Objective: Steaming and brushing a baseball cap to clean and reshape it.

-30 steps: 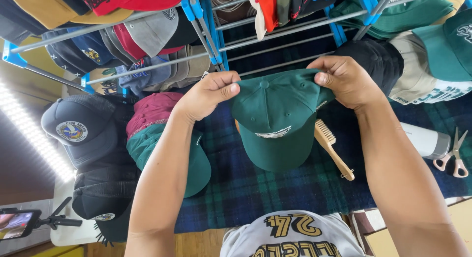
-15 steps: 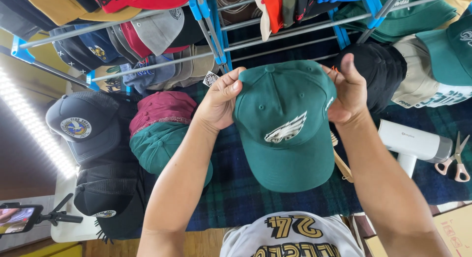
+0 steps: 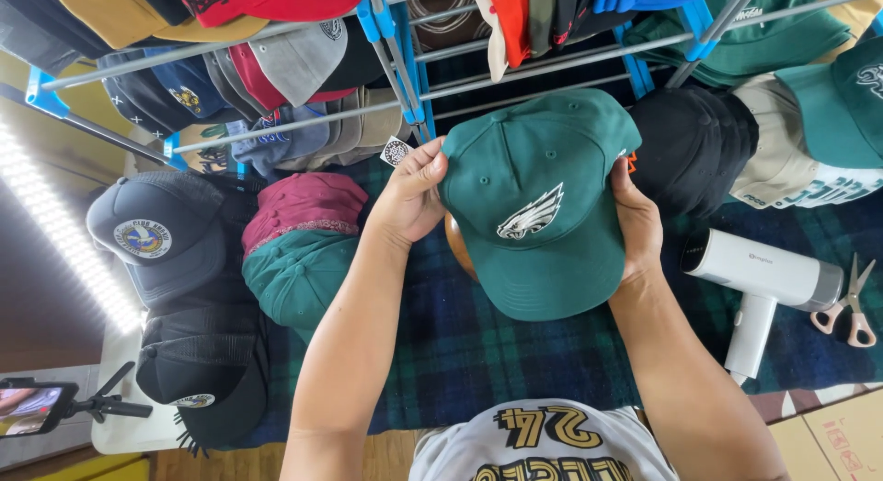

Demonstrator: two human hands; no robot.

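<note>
Over the plaid cloth, between the two forearms, a green cap is held up with its crown facing the camera and its brim pointing near, toward the person. Its long axis runs far to near, crown button at the far end, brim edge at the near end, tilted slightly to the left. A white bird emblem sits on the front panel.

The left hand grips the cap's left side, thumb on top of the crown and fingers curled under the edge; a small round tag sticks out just past its fingertips. The right hand holds the right side, palm against the fabric and fingers wrapped behind, so only the thumb side shows. Both hands are closed on the cap, at about the same height, neither nearer than the other; the cap lies directly between them. A brown rounded form shows just under the cap's left edge, mostly hidden.

Both arms reach out from the near edge, elbows near and wide, wrists turned inward toward each other.

To the left lie a maroon cap on a teal cap, then a grey cap and a black cap. To the right, a black cap sits just beside the right hand, with a white hairdryer and scissors nearer. Far across the scene a rack with blue joints carries many more caps.
</note>
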